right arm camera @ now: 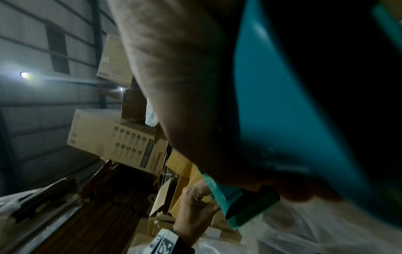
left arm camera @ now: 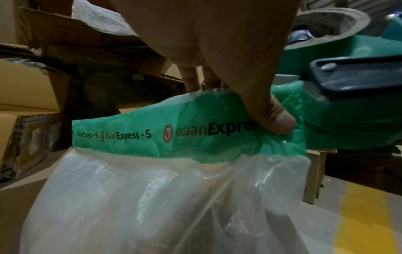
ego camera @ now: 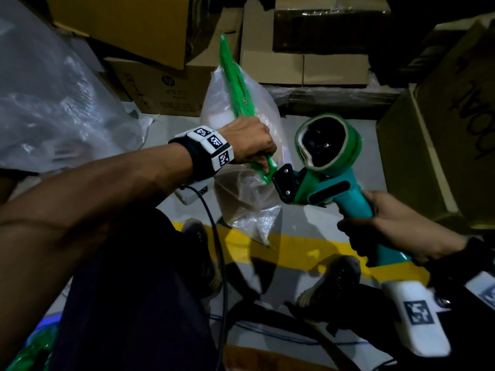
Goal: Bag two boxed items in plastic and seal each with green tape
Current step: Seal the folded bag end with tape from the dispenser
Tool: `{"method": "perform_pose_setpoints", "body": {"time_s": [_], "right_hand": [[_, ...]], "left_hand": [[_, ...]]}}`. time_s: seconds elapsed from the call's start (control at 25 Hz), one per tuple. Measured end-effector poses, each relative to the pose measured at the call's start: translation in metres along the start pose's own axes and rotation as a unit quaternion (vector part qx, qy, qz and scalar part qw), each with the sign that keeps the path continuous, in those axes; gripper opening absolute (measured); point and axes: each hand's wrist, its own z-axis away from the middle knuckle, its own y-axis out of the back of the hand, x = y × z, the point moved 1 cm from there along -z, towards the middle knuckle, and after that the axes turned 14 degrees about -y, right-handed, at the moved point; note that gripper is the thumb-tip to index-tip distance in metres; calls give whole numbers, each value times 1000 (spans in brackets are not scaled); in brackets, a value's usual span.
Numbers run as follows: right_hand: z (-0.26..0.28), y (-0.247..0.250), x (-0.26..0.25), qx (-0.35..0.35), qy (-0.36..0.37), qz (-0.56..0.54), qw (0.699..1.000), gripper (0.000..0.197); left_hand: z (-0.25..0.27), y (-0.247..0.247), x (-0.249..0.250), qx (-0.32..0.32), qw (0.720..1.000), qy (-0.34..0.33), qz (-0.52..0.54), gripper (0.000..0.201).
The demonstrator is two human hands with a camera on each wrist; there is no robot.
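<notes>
A clear plastic bag (ego camera: 241, 188) with a pale boxed item inside hangs in front of me. Green printed tape (ego camera: 231, 84) runs along its folded top edge. My left hand (ego camera: 251, 145) pinches that taped edge, thumb (left arm camera: 276, 120) pressed on the green tape (left arm camera: 152, 135) above the bag (left arm camera: 152, 206). My right hand (ego camera: 396, 231) grips the teal handle of a tape dispenser (ego camera: 326, 167), whose black nose sits against the tape end right beside my left fingers. In the right wrist view the teal handle (right arm camera: 282, 103) fills the frame, and my left hand (right arm camera: 195, 206) shows beyond it.
Cardboard boxes (ego camera: 160, 87) are stacked behind and to the right (ego camera: 442, 129). A heap of clear plastic (ego camera: 53, 103) lies at the left. A yellow floor line (ego camera: 308, 250) crosses under the bag, near my shoes (ego camera: 332, 282). A cable (ego camera: 219, 250) hangs from my left wrist.
</notes>
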Motion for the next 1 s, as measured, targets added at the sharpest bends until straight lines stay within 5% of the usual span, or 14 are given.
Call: {"method": "perform_pose_setpoints", "body": {"time_s": [0.56, 0.68, 0.8, 0.92, 1.0], "right_hand": [[-8, 20, -29, 149, 6, 181, 972, 17], [-3, 29, -22, 59, -2, 16, 998, 20], [3, 37, -9, -49, -8, -172, 984, 27], [-1, 36, 7, -102, 2, -207, 973, 51], [-8, 37, 14, -71, -18, -176, 982, 54]], "left_hand": [[-12, -9, 14, -1, 999, 39, -2, 51], [-2, -14, 6, 28, 995, 82, 41, 47], [9, -17, -2, 66, 985, 109, 116, 40], [9, -13, -6, 72, 980, 106, 151, 35], [7, -11, -10, 66, 976, 114, 173, 33]]}}
